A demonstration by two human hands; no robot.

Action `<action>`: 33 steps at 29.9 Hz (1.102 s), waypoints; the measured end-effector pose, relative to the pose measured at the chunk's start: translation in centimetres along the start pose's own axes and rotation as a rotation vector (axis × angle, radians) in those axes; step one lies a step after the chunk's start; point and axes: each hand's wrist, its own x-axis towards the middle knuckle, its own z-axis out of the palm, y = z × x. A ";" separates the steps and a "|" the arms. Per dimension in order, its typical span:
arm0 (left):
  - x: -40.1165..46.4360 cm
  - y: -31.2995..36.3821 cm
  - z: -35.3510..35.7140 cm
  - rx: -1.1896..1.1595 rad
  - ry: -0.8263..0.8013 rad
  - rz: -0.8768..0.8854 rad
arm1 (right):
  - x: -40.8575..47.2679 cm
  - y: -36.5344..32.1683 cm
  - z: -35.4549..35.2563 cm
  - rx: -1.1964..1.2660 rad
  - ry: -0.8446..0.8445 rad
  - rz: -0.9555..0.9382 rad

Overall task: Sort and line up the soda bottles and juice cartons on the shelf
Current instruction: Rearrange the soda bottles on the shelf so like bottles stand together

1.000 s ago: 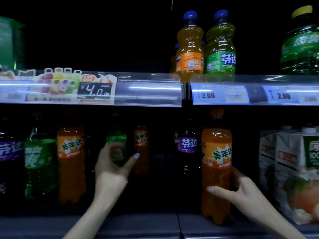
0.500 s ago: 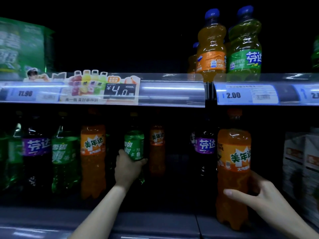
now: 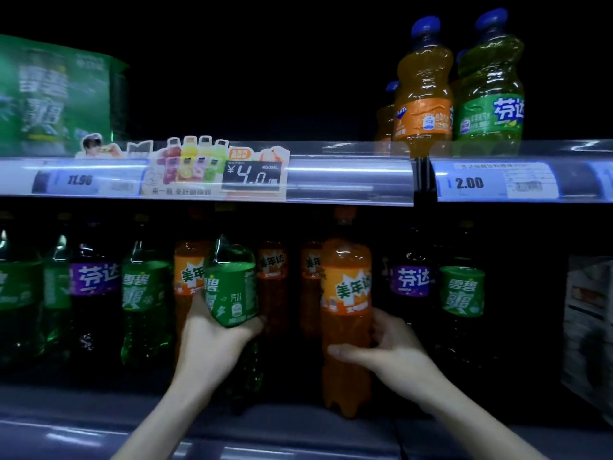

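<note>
My left hand (image 3: 212, 336) grips a green soda bottle (image 3: 232, 287) by its middle; the bottle leans left, out in front of the row. My right hand (image 3: 388, 350) wraps around a tall orange soda bottle (image 3: 346, 313) standing upright near the lower shelf's front edge (image 3: 298, 423). Behind them stand more orange bottles (image 3: 273, 280). On the left are a green bottle (image 3: 144, 297) and a purple-label bottle (image 3: 94, 283). To the right stand another purple-label bottle (image 3: 409, 280) and a green-label bottle (image 3: 462, 293). A juice carton (image 3: 588, 327) shows dimly at the far right.
The upper shelf rail (image 3: 348, 174) carries price tags and a promo card (image 3: 219, 171). Above it stand a small orange bottle (image 3: 423, 91) and a small green bottle (image 3: 491, 88), with a green multipack (image 3: 56, 94) at left. The shelf interior is dark.
My left hand has pulled the green bottle forward out of the row and tilted it. The orange bottle in my right hand has shifted left. The view has swung left.
</note>
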 end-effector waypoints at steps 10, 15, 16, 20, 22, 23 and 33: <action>-1.6 0.4 -2.3 0.068 0.003 0.034 | 5.3 1.2 2.4 0.001 -0.005 0.011; -1.7 0.2 -2.7 0.051 0.011 0.050 | 6.5 1.4 3.0 -0.005 0.020 0.037; -1.6 0.2 -2.8 0.050 0.015 0.053 | 6.7 1.5 3.1 -0.012 0.018 0.039; -1.4 0.1 -3.2 0.056 0.056 0.065 | 7.2 1.6 3.3 -0.014 0.016 0.040; -1.3 0.0 -3.7 0.059 0.073 0.069 | 7.2 1.6 3.3 -0.022 0.016 0.044; -1.2 0.0 -4.0 0.061 0.073 0.073 | 7.2 1.6 3.3 -0.033 0.011 0.051; -0.2 -1.0 -9.6 0.067 0.118 0.075 | 2.2 -4.1 9.4 -0.010 0.341 -0.262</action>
